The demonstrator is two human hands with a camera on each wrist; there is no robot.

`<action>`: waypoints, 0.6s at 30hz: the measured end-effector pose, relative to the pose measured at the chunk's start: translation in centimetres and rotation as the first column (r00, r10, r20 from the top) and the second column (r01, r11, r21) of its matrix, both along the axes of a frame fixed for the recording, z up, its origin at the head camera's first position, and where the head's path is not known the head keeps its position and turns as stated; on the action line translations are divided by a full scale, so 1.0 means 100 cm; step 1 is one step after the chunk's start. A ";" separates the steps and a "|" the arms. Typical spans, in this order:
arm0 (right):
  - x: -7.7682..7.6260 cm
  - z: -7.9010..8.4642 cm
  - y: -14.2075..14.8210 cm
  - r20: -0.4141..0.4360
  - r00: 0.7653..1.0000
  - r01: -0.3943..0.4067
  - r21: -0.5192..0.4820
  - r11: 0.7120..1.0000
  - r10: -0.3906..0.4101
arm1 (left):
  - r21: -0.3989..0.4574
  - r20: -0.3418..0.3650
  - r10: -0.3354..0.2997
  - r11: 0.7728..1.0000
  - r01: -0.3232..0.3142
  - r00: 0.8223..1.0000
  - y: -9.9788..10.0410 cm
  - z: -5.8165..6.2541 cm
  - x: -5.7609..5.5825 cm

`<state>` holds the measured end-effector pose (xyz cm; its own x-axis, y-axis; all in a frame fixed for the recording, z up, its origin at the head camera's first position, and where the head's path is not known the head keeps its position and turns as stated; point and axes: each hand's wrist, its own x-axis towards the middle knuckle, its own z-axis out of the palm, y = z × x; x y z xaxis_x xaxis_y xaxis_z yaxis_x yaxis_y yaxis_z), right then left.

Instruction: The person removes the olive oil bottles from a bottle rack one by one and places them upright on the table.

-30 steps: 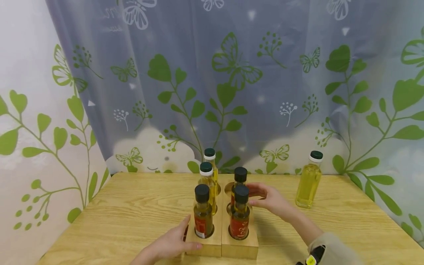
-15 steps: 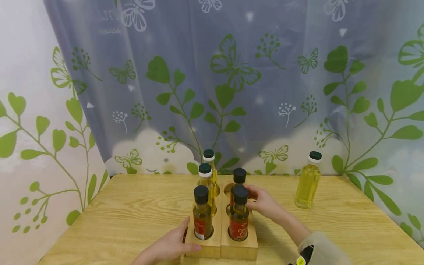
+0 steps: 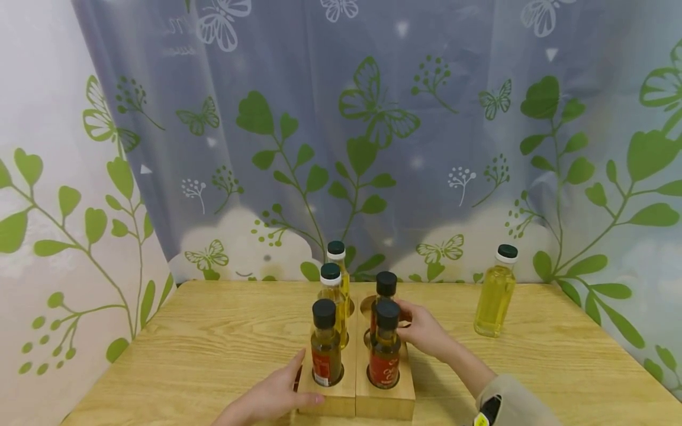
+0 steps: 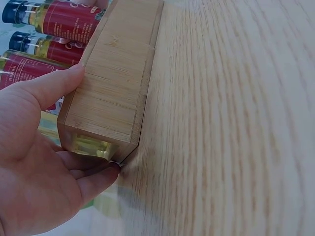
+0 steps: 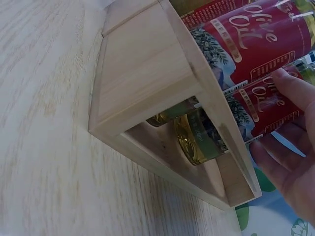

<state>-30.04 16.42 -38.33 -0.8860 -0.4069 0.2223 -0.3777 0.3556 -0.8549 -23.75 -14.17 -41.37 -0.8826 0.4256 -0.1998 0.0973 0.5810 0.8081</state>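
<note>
Two wooden bottle racks stand side by side in the head view. My left hand [image 3: 274, 390] grips the front corner of the left rack [image 3: 333, 405], thumb on its front face [image 4: 106, 73] and fingers at its open side. In the right rack [image 3: 386, 407], my right hand [image 3: 428, 334] holds the farther black-capped olive oil bottle [image 3: 386, 284], partly hidden by the front one. Its red label [image 5: 263, 105] lies between my thumb and fingers in the right wrist view. Nearer stands another black-capped, red-labelled olive oil bottle [image 3: 383, 364].
A black-capped bottle [image 3: 326, 355] and two green-capped bottles of yellow oil [image 3: 333, 290] stand in the left rack. One round hole [image 3: 367, 305] shows at the back of the right rack. Another green-capped bottle [image 3: 492, 302] stands apart on the wooden table, before a patterned curtain.
My right hand has moved slightly left and closed in on the farther black-capped olive oil bottle. The left hand has kept its place at the rack corner.
</note>
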 end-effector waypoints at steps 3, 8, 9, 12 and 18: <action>0.001 0.002 0.001 -0.019 1.000 0.010 0.019 1.000 -0.010 | 0.007 -0.004 -0.020 1.000 0.020 1.000 -0.001 -0.002 -0.002; 0.000 0.010 0.005 -0.035 0.998 0.051 0.004 0.999 -0.051 | 0.029 0.009 -0.020 0.999 0.020 1.000 -0.010 -0.037 -0.026; 0.000 0.013 0.006 -0.036 0.998 0.056 -0.007 0.998 -0.056 | 0.029 0.018 -0.020 0.999 0.019 1.000 -0.013 -0.047 -0.032; -0.001 0.020 0.009 -0.025 0.998 0.057 -0.031 0.998 -0.058 | 0.043 0.030 -0.012 0.999 0.010 0.999 -0.020 -0.071 -0.046; 0.000 0.034 0.016 -0.036 0.999 0.034 -0.061 0.998 -0.036 | 0.035 0.028 -0.017 0.999 0.016 0.999 -0.023 -0.080 -0.052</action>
